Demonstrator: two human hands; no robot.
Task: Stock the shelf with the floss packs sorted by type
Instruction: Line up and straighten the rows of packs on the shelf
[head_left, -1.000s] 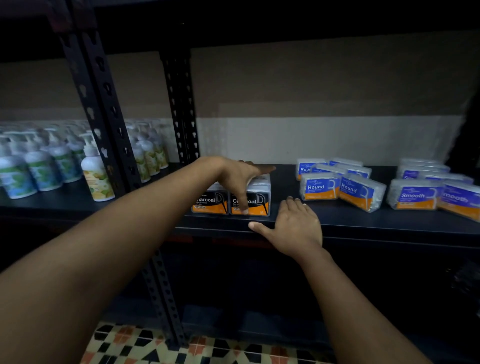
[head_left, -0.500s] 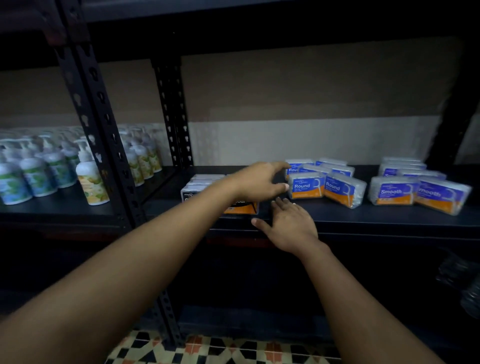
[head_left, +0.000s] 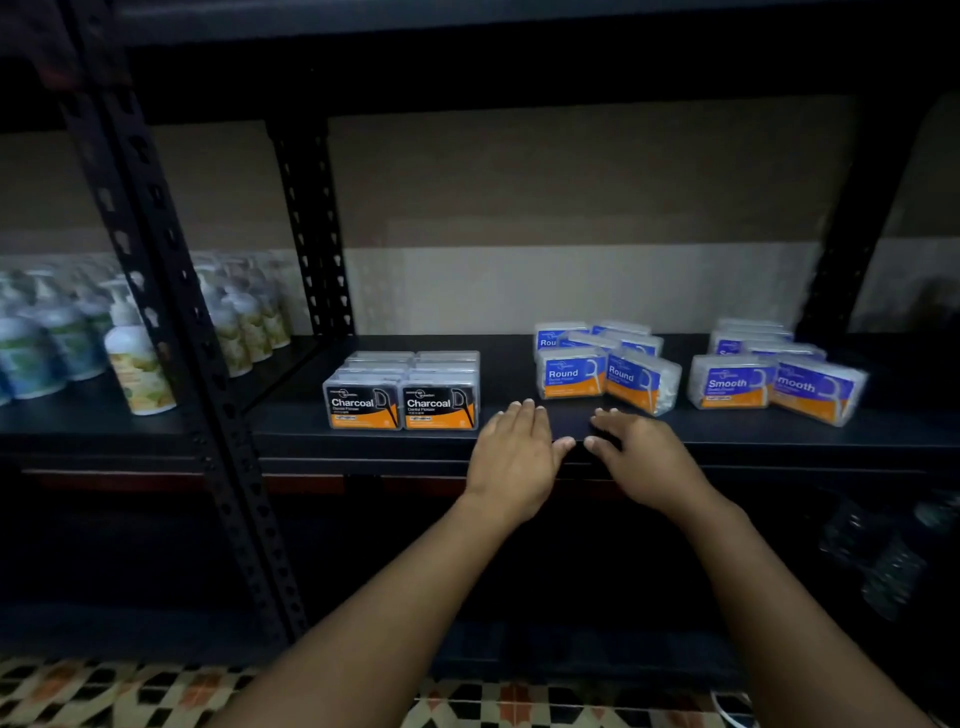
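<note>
Three groups of floss packs stand on the dark shelf (head_left: 519, 447). Black and orange Charcoal packs (head_left: 402, 397) form two neat rows at the left. Blue and orange Round packs (head_left: 602, 371) sit in the middle, some askew. Smooth packs (head_left: 769, 376) stand at the right, the front right one turned at an angle. My left hand (head_left: 514, 457) lies flat, palm down, at the shelf's front edge, just right of the Charcoal packs. My right hand (head_left: 644, 457) hovers beside it, fingers spread, below the Round packs. Neither hand holds anything.
Pump bottles (head_left: 135, 358) fill the neighbouring shelf bay at the left, behind a perforated black upright (head_left: 171, 312). Another upright (head_left: 311, 228) stands at the back. A dark lower shelf and a patterned tiled floor (head_left: 130, 691) lie below.
My left hand has come off the Charcoal packs and moved right and down to the shelf's front edge. The right hand shifted slightly to the right. The Charcoal packs now stand uncovered.
</note>
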